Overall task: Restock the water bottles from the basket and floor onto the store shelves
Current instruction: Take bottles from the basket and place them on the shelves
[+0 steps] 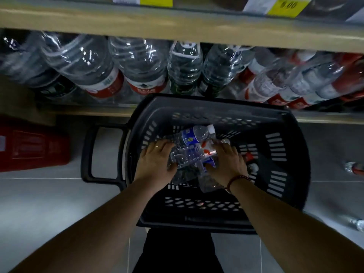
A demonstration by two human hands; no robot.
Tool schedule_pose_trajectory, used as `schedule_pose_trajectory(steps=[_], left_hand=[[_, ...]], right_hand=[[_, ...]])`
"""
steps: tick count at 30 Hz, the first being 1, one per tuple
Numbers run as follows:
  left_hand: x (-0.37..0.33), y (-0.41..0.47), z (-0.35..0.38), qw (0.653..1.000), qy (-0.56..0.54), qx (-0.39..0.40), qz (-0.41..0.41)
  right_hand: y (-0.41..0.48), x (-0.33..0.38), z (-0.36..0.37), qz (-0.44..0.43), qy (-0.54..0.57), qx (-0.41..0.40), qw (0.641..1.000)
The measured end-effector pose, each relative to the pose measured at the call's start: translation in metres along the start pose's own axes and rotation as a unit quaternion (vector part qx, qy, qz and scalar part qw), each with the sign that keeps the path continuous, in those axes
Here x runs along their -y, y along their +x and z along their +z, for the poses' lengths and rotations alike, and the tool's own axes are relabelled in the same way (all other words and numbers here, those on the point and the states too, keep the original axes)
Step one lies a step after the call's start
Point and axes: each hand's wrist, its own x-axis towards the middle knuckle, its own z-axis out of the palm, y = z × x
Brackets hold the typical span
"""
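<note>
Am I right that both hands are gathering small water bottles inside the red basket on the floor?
Not quite: the basket is black, not red, as the head view shows. Both the left hand and right hand are on the small water bottles inside it.

The yellow price tag (288, 5) reads roughly "8.00"; other labels blurred.

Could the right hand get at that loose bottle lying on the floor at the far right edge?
Probably not right now: the right hand is down inside the basket, gripping small bottles with the left hand. The floor bottle lies beyond the basket's wall.
</note>
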Motion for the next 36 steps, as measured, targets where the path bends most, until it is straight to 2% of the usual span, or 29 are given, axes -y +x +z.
schedule_pose_trajectory(steps=[3, 8, 15, 21, 25, 30, 36], left_hand=[[0.000, 0.010, 0.014, 1.000, -0.008, 0.018, 0.005], [0.003, 0.032, 0.042, 0.997, -0.050, 0.055, 0.010], [0.011, 0.048, 0.074, 0.995, -0.093, 0.036, 0.013], [0.013, 0.050, 0.081, 0.992, -0.126, 0.011, 0.006], [0.013, 0.047, 0.078, 0.989, -0.138, 0.046, -0.012], [0.006, 0.045, 0.073, 0.989, -0.132, 0.063, -0.015], [-0.007, 0.042, 0.069, 0.987, -0.143, 0.076, 0.006]], right_hand=[[0.017, -0.009, 0.011, -0.002, -0.020, 0.008, 1.000], [0.049, -0.027, 0.029, 0.018, 0.012, 0.017, 1.000], [0.091, -0.031, 0.040, -0.008, 0.026, 0.077, 0.997], [0.089, -0.029, 0.044, -0.017, 0.015, 0.038, 0.999], [0.081, -0.032, 0.045, -0.033, -0.029, 0.023, 0.999], [0.064, -0.034, 0.034, -0.064, 0.008, 0.017, 0.998], [0.047, -0.027, 0.013, -0.104, -0.015, 0.011, 0.994]])
